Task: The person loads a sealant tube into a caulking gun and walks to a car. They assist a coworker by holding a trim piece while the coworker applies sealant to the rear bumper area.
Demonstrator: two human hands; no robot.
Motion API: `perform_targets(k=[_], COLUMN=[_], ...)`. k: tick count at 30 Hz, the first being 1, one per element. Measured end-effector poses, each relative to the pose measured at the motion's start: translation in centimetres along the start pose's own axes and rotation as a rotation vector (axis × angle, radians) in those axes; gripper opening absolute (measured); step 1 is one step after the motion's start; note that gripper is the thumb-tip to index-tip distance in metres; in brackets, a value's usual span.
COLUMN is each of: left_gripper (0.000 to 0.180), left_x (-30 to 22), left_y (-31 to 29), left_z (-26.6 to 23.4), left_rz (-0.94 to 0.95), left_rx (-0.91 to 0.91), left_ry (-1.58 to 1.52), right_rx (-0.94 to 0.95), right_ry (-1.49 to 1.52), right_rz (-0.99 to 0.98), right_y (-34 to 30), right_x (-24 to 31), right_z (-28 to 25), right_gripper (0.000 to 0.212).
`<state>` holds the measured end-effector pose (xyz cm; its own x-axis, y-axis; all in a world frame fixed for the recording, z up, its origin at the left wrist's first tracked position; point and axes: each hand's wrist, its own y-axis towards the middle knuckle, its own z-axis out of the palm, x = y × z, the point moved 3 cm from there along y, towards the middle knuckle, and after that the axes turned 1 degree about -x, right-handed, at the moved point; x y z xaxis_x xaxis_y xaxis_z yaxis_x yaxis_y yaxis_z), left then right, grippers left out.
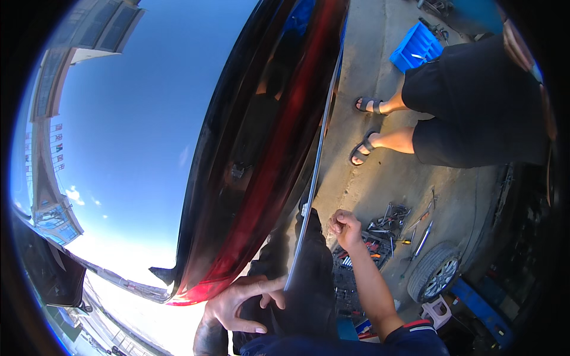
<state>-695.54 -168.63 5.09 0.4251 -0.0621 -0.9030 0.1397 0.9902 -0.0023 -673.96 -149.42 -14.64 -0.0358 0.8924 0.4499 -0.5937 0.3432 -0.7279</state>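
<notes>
A long glossy part with a red lamp strip and black panels, apparently the rear light section of a car, runs from the top of the view down to the lower middle. My left hand is at its lower end, fingers spread and thumb held apart. The index fingertip meets the tip of the thin pale edge along the part's right side. Across that edge, my right hand is raised with curled fingers. Whatever it may hold is hidden.
Several hand tools and a dark tool case lie on the concrete. Beyond them are a wheel and a pale stool. A person in black shorts and sandals stands at the right, near a blue crate.
</notes>
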Motion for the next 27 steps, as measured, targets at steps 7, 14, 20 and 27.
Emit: perform_targets(k=[7, 14, 20, 27], left_gripper=[0.108, 0.104, 0.112, 0.116], left_x=[-0.7, -2.6, -4.1, -5.2], left_y=[-1.6, -1.4, -1.6, -1.6], left_z=[1.0, 1.7, 2.6, 3.2], left_rz=[0.013, 0.018, -0.035, -0.068], left_rx=[-0.05, -0.205, -0.358, -0.426], left_ry=[-0.122, -0.027, -0.06, -0.107], right_rx=[-0.041, 0.049, 0.127, 0.195], right_ry=[-0.031, 0.07, 0.044, 0.013], right_rz=[-0.014, -0.017, -0.077, -0.12], right_y=[-0.6, -0.6, -0.6, -0.2], right_x=[-0.5, -0.8, 0.7, 2.3], right_z=[1.8, 4.9, 7.8, 9.9], right_gripper=[0.021, 0.019, 0.019, 0.016])
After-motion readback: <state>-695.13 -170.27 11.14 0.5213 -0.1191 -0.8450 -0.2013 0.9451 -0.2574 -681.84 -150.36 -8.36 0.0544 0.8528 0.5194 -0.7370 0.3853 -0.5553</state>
